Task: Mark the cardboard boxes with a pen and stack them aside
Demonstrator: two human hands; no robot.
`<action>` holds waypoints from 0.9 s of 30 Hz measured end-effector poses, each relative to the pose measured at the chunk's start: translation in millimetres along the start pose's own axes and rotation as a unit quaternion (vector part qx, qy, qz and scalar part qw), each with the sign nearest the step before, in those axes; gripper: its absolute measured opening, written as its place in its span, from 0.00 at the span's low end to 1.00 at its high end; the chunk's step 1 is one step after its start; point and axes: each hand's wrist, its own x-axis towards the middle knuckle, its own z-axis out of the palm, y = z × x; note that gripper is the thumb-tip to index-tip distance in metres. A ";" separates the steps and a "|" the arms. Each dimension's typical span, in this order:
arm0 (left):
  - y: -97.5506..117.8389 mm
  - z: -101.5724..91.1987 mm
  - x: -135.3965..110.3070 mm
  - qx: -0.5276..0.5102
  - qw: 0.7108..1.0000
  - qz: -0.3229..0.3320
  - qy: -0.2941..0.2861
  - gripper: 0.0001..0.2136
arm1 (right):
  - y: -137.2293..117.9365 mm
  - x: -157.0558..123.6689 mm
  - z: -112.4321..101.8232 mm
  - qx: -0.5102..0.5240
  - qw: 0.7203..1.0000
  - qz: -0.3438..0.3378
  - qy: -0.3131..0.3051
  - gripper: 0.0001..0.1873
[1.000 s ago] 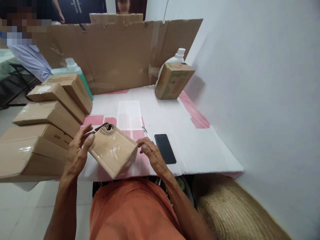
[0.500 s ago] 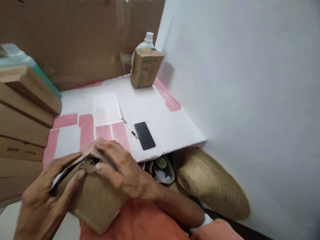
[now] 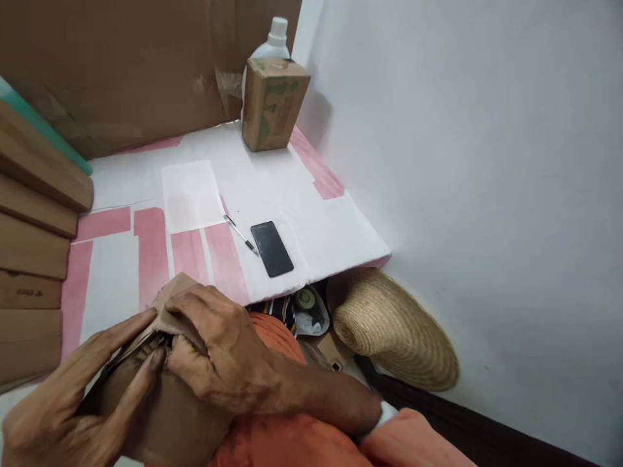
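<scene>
A brown cardboard box is held tilted above my lap, its top edge torn and ragged. My left hand grips the box's left side, with the thumb pressed by the torn edge and the fingers behind. Curled around the upper flap is my right hand, its thumb and fingers pinching the cardboard beside the dark opening. What lies inside the box is hidden. Beyond my hands, a black phone and a pen rest on the white and pink tabletop.
A sheet of paper lies on the tabletop. Flat cardboard boxes are stacked at left. A small printed carton stands before a white bottle at the back. A straw hat leans by the right wall, below the table edge.
The view has shifted, so the tabletop things appear higher and farther left. My right hand has closed tighter on the flap, and the box sits lower in view.
</scene>
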 end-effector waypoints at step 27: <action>23.1 13.9 26.9 -0.045 0.993 0.108 0.010 0.12 | 145.7 56.1 -42.8 -0.388 0.835 0.387 -0.048 0.17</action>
